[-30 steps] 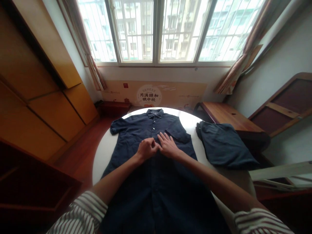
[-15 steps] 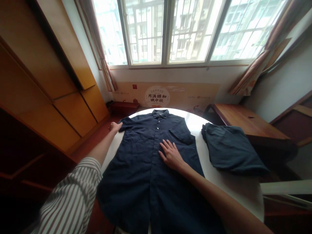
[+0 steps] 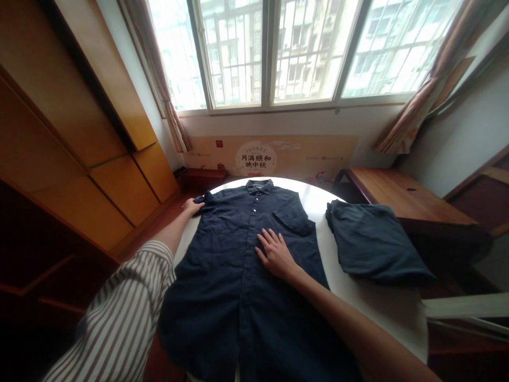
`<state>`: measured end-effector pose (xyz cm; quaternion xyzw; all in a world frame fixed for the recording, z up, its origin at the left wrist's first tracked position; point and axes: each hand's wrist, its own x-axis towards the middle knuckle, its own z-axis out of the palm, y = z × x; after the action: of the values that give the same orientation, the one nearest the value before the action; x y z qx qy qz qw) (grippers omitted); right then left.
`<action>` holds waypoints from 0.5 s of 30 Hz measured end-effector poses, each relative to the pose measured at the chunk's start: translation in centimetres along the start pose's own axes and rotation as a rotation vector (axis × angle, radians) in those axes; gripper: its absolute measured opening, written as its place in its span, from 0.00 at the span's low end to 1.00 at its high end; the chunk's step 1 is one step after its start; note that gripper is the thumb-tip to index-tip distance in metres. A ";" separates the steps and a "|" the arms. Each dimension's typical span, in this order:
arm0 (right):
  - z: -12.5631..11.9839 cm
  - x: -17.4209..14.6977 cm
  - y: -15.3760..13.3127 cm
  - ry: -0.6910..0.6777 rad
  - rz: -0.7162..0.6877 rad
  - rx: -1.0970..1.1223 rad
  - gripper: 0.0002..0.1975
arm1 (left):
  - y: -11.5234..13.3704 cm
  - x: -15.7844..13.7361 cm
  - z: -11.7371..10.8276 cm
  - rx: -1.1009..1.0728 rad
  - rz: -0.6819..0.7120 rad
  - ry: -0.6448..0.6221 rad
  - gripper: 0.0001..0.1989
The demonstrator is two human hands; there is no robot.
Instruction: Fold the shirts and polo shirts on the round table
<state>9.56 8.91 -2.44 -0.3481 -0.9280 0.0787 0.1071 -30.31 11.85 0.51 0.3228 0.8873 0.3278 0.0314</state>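
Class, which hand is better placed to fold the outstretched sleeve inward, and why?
The left hand, likely: it appears to grasp that sleeve, while the right hand lies spread on the shirt.

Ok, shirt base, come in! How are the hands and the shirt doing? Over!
Left hand on sleeve, right hand spread on dark shirt. Shirt front-up on white table. Folded dark cloth beside it, not touching.

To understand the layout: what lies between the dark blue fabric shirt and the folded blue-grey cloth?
The head view shows only a bare strip of white, rounded tabletop between the shirt and the cloth.
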 end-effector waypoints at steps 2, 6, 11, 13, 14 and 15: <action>0.0 0.0 0.0 0.005 -0.004 0.001 0.30 | 0.6 -0.2 0.2 0.018 0.033 0.000 0.13; 0.3 0.0 0.1 0.019 -0.007 -0.003 0.30 | 2.8 -0.4 -0.1 0.034 0.159 0.044 0.13; 0.5 0.1 0.2 0.028 -0.009 -0.003 0.29 | 6.2 -2.8 0.3 0.022 0.507 0.029 0.16; 0.6 0.0 0.1 0.036 -0.011 0.001 0.29 | 6.7 -4.8 1.4 0.023 0.701 -0.112 0.15; 0.6 0.0 0.1 0.039 -0.013 0.002 0.29 | 6.8 -5.8 2.1 0.024 0.770 -0.205 0.15; 0.6 0.0 0.1 0.041 -0.014 0.002 0.29 | 6.7 -6.7 2.8 0.026 0.807 -0.294 0.14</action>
<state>9.46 8.99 -3.01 -0.3432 -0.9278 0.0719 0.1272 -20.55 13.33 1.33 0.6877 0.6801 0.2531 0.0228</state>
